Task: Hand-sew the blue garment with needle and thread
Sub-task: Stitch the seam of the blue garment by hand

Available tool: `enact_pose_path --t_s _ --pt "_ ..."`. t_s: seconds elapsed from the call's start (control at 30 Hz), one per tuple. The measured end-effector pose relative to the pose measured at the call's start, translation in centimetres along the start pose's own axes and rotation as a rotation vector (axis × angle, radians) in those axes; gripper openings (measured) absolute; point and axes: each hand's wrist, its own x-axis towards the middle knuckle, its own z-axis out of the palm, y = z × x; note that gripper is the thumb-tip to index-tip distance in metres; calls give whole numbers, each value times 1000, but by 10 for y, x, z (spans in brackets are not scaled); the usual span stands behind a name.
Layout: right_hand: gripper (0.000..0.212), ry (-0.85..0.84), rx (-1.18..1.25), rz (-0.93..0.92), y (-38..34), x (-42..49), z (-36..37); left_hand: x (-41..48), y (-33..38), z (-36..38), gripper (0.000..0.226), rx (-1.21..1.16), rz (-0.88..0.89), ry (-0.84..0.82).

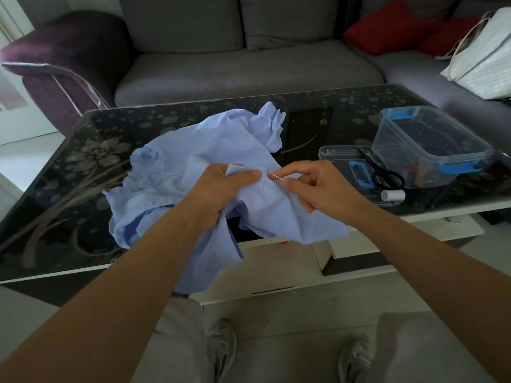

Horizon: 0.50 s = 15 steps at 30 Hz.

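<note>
A crumpled light blue garment (193, 150) lies on the dark glass table (69, 189) and hangs over its near edge. My left hand (221, 189) grips a fold of the cloth, thumb pressed on top. Just to its right, my right hand (323, 186) pinches a thin needle (276, 176) between thumb and forefinger. The needle's tip enters the fold near my left thumb. A faint white thread hangs down by the cloth's lower right edge.
At the right of the table stand a clear plastic box (431, 145) with blue clips, its lid (345, 167), black scissors (384, 175) and a white thread spool (392, 195). A grey sofa (249, 70) sits behind the table. My knees and shoes are below.
</note>
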Motion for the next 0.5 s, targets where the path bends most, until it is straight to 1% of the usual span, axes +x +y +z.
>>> enact_pose_path --t_s 0.33,0.5 --pt "33 -16 -18 33 2 1 0 2 -1 0 29 -18 -30 20" --pt "33 -24 -31 29 1 1 1 2 -1 -1 30 -45 -41 -1"
